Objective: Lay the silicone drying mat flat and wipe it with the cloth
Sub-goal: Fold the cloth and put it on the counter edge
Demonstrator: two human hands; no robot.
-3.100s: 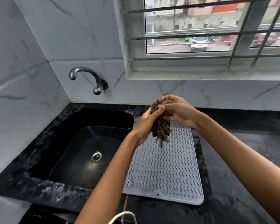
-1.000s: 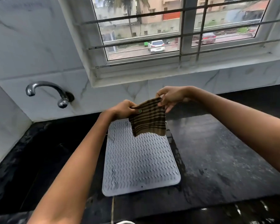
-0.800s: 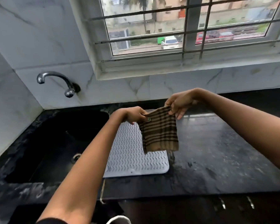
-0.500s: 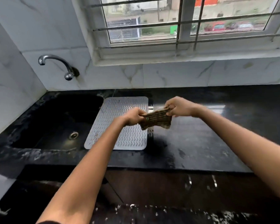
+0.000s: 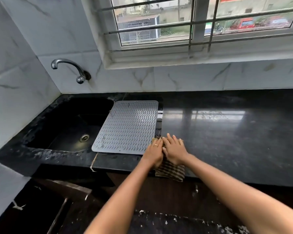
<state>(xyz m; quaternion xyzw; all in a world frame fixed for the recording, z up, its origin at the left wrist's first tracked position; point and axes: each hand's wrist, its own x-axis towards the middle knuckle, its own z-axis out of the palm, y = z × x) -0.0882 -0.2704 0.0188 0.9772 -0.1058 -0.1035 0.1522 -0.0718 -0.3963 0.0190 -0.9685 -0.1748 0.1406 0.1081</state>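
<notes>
The grey silicone drying mat (image 5: 127, 127) with its wavy ribs lies flat on the black counter, its left edge reaching over the sink's rim. A brown striped cloth (image 5: 172, 170) lies folded on the counter just right of the mat's near right corner, and its lower end hangs over the front edge. My left hand (image 5: 153, 153) and my right hand (image 5: 174, 149) rest side by side on top of the cloth, palms down and fingers stretched out, pressing it flat. Most of the cloth is hidden under them. Neither hand touches the mat.
A black sink (image 5: 41, 125) with a drain lies left of the mat, and a chrome tap (image 5: 69, 68) sticks out of the marble wall above it. The glossy black counter (image 5: 227, 132) runs to the right under a barred window. Dark cabinets stand below the front edge.
The cloth was wrung, then held up stretched between both hands above the mat. Now it is down on the counter to the mat's right, with both hands flat on it.
</notes>
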